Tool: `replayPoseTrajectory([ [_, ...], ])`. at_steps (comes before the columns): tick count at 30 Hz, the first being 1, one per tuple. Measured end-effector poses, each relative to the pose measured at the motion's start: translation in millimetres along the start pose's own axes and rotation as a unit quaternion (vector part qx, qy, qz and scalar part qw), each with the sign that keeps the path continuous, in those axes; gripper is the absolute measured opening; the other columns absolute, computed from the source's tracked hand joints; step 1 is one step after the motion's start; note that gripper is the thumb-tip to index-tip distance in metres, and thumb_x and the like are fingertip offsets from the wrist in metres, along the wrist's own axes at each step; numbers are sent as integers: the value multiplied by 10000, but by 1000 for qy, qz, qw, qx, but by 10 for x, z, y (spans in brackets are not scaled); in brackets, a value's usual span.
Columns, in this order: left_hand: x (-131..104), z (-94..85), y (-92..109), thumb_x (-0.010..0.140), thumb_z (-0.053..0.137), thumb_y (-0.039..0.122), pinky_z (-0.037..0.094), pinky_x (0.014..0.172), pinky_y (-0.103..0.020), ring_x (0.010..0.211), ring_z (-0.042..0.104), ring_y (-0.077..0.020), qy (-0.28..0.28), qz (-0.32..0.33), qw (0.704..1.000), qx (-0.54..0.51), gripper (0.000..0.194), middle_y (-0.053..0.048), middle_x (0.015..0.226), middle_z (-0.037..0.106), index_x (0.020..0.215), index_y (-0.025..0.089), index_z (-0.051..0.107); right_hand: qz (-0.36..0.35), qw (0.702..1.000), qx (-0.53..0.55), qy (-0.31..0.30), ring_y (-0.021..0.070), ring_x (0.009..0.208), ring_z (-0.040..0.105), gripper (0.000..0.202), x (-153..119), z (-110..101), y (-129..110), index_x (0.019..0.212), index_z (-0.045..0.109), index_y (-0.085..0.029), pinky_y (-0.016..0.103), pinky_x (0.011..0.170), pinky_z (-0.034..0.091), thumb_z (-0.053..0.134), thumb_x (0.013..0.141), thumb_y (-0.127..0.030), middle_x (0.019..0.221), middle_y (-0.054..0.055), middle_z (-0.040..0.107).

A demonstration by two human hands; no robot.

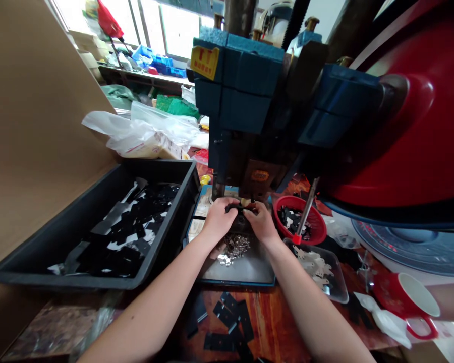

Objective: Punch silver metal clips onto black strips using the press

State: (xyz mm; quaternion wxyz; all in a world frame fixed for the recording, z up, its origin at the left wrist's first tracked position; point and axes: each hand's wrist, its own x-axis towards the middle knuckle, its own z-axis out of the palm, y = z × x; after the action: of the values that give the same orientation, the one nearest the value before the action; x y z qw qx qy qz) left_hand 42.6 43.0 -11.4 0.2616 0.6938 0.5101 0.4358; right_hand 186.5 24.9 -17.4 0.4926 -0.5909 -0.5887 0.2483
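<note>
Dark piece point(233, 206) sits just under the blue press head point(238, 96), both hands on it: left point(217, 218) and right point(264, 223), fingers together, pinching it. Reads as a positioning step; any move there calls for care, fingertips near the tooling. Small metal parts point(236, 245) loose on the plate point(255, 267) in front. Right side: red basket point(321, 229), black and pale bits inside; clear tray point(342, 285), silvery flat parts. Left: black bin point(170, 222), black and grey scraps.

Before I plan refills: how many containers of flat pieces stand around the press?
3: the black bin on the left, the red basket by the right hand, and the clear tray just nearer. The press may hide others.
</note>
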Motion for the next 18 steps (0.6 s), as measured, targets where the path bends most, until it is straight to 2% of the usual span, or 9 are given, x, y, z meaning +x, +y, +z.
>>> replayPoseTrajectory([
  [4,-28,-54,22,769,540,182,470,903,-366,983,605,-205,19,-8,1000,-9,228,-57,999,668,956,191,670,0,1000,3,24,193,873,576,242,-111,-34,-34,916,622,-167,321,759,476,570,751,-336,942,60,620],
  [8,-176,-181,71,830,518,279,456,910,-379,1028,577,-215,52,-17,998,-29,257,-78,1072,626,1042,183,626,-44,997,-38,50,186,890,602,206,-503,-301,-84,974,615,-196,306,739,499,538,828,-319,973,63,634],
  [11,-366,-268,61,828,542,366,455,895,-364,1005,573,-216,83,-28,995,-50,274,-54,1074,603,1044,220,624,-62,992,-107,26,180,837,634,185,-897,-667,-65,979,636,-213,307,758,507,508,863,-279,900,48,679],
  [13,-496,-304,6,820,557,400,436,923,-363,1033,558,-222,95,-37,993,-67,291,-45,1112,584,1053,237,621,-47,985,-157,50,193,872,644,202,-1116,-966,5,968,652,-218,325,796,502,481,881,-282,924,54,695],
  [16,-642,-319,-112,818,558,431,425,938,-384,1028,563,-232,86,-76,990,-85,319,-46,1125,576,1075,249,608,35,963,-233,129,206,870,655,255,-1271,-1482,199,969,663,-210,332,780,510,451,892,-330,948,62,704],
  [18,-693,-310,-173,816,558,436,429,935,-400,1023,566,-240,82,-82,989,-87,324,-54,1150,570,1074,247,609,104,932,-309,161,215,931,647,303,-1222,-1829,363,1042,652,-192,339,823,500,428,897,-335,1013,78,698],
])
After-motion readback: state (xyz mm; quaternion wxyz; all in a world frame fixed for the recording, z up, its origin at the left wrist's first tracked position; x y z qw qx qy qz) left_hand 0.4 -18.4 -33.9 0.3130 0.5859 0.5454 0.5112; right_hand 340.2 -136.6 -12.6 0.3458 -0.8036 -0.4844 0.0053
